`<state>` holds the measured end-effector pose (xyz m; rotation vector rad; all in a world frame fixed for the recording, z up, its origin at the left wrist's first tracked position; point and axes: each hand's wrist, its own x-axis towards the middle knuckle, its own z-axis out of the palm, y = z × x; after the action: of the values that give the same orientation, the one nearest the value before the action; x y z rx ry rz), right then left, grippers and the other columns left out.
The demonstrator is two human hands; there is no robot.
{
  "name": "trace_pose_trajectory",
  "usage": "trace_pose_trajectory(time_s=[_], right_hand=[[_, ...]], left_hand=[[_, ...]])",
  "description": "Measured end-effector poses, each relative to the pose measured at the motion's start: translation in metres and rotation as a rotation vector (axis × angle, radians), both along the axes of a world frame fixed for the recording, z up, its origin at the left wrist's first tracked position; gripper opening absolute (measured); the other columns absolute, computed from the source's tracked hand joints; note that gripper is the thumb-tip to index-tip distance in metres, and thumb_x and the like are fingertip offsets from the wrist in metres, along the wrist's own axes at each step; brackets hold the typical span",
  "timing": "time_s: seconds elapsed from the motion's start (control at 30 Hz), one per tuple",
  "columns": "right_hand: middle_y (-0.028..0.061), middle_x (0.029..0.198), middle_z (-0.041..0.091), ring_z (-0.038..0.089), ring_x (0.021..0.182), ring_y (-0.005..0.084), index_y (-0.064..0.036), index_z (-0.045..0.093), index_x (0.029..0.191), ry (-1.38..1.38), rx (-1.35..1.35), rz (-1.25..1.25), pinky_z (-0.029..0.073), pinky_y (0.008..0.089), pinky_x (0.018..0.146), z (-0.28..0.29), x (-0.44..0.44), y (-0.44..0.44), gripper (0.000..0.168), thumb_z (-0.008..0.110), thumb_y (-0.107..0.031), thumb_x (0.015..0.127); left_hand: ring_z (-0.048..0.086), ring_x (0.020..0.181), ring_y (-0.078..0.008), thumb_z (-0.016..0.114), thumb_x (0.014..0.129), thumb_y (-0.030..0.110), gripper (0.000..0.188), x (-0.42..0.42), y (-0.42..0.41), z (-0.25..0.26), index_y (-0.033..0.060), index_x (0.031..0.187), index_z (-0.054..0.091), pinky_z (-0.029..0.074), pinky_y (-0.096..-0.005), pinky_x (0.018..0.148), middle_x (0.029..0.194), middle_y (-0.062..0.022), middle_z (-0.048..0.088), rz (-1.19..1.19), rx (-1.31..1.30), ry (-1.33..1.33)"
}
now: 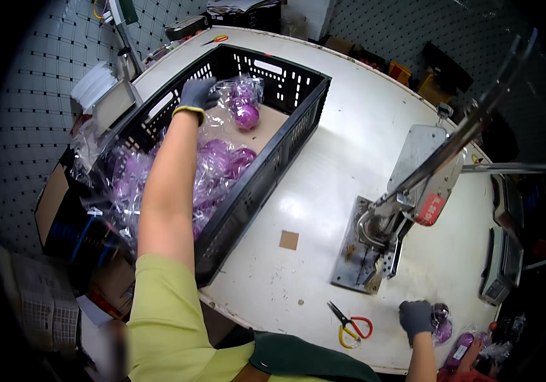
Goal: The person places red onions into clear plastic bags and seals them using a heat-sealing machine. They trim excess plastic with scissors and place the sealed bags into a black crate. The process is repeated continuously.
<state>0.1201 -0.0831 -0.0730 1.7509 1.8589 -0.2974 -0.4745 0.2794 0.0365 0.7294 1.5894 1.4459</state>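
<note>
My left hand (198, 95), in a grey glove with a yellow cuff, reaches over the black plastic crate (263, 191). Its fingers are next to a clear bag of round purple items (246, 114); whether they grip it cannot be told. Many more purple items in clear film (215, 162) lie heaped in the crate's near part. At the lower right, my right hand (416, 317), also gloved and with curled fingers, is beside a small bag of purple items (442, 324); its hold is unclear. Scissors with red and yellow handles (349, 324) lie open on the white table.
A metal bag-sealing machine (387, 229) stands on the table (320, 191) right of the crate. A brown square (289, 240) lies between them. Weighing scales (501, 267) stand at the right edge. Another person's hand (471, 354) is at the lower right, by more bagged purple items (459, 351).
</note>
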Motion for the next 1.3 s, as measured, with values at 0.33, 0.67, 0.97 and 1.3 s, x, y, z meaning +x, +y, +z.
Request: trace_pose_trajectory(time_s=[0.33,0.67,0.97,1.3], right_hand=[[0.0100,0.088,0.067,0.064,0.079,0.0284,-0.012,0.067,0.099,0.640,-0.027,-0.489,0.050,0.0358,0.072,0.017,-0.116,-0.041,0.031,0.064,-0.035,0.079],[0.0106,0.098,0.066,0.061,0.091,0.0298,-0.010,0.062,0.107,1.026,0.019,0.004,0.048,0.0371,0.079,0.070,-0.168,-0.019,0.032,0.063,-0.031,0.083],[0.0178,0.137,0.041,0.042,0.125,0.0277,-0.006,0.019,0.144,1.560,0.481,0.009,0.038,0.0388,0.100,0.148,-0.226,0.074,0.101,0.081,-0.028,0.068],[0.0044,0.092,0.065,0.060,0.083,0.0095,-0.002,0.063,0.095,2.007,0.505,-0.116,0.050,0.0239,0.075,0.187,-0.141,-0.031,0.014,0.066,-0.002,0.081]], left_hand=[[0.056,0.055,-0.0162,0.066,0.075,0.009,0.013,-0.019,0.094,-0.104,0.0022,0.087,0.065,0.046,-0.0265,0.049,0.075,-0.0087,0.063,-0.086,0.158,-0.061],[0.050,0.063,-0.0069,0.059,0.088,0.015,0.014,0.028,-0.013,0.094,0.0029,0.090,0.066,0.042,-0.0229,0.056,0.072,0.0013,0.060,-0.227,0.608,0.415],[0.048,0.056,-0.0007,0.053,0.092,0.016,0.016,0.114,-0.224,0.193,0.0039,0.097,0.062,0.035,-0.0158,0.045,0.083,-0.0010,0.063,-0.689,0.891,0.348],[0.047,0.060,-0.0044,0.046,0.097,0.027,0.024,0.206,-0.315,0.122,0.0063,0.089,0.055,0.037,-0.0187,0.054,0.068,-0.0028,0.054,-1.093,0.145,0.056]])
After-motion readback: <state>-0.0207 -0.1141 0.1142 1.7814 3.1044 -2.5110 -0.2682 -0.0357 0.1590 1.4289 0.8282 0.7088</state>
